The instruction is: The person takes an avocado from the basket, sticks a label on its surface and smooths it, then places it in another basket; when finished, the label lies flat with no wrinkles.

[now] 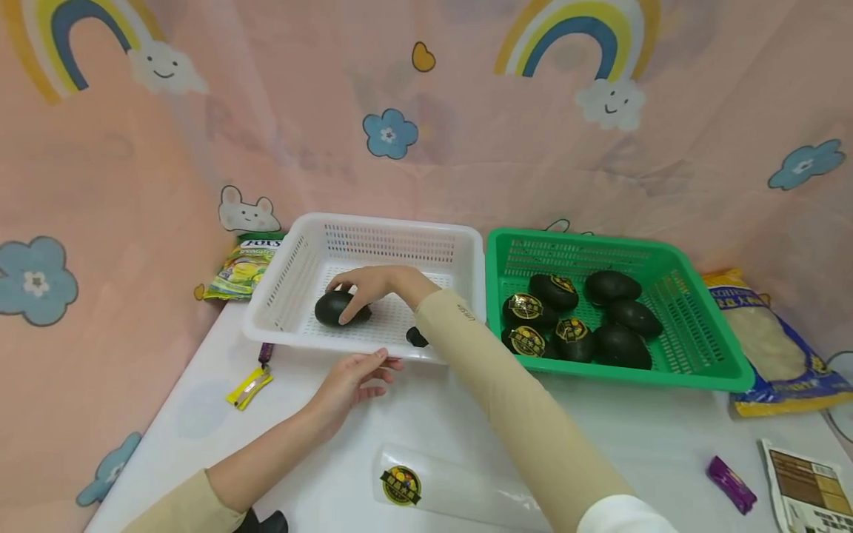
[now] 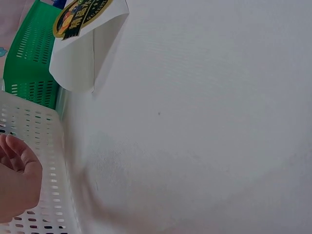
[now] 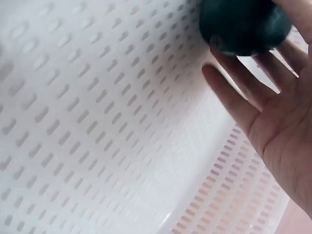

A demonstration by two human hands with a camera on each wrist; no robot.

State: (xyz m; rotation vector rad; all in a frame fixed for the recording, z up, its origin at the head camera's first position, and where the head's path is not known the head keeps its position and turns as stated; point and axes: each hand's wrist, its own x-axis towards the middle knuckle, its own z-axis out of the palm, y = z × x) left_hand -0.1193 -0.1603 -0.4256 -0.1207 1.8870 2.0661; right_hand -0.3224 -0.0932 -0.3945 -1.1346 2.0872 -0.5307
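My right hand (image 1: 368,287) reaches into the white basket (image 1: 400,238), thumb and fingers round a dark avocado (image 1: 328,307) in its left half. In the right wrist view the same avocado (image 3: 241,27) lies between thumb and fingers, beside the slotted wall. Another dark piece (image 1: 416,337) shows near the front wall, mostly hidden by my right sleeve. My left hand (image 1: 353,381) is at the basket's front rim, its fingers loosely bent and its fingertips right at the edge. To the right, a green basket (image 1: 706,326) holds several avocados (image 1: 620,346), some with black-and-gold stickers.
A clear roll of stickers (image 1: 466,485) lies in front of the baskets. Candy bags (image 1: 246,266) stand left, a blue-yellow bag (image 1: 766,348) right. Small wrapped candies (image 1: 249,388) and a purple one (image 1: 731,485) lie about, with a brown-white packet (image 1: 809,485) at the right edge.
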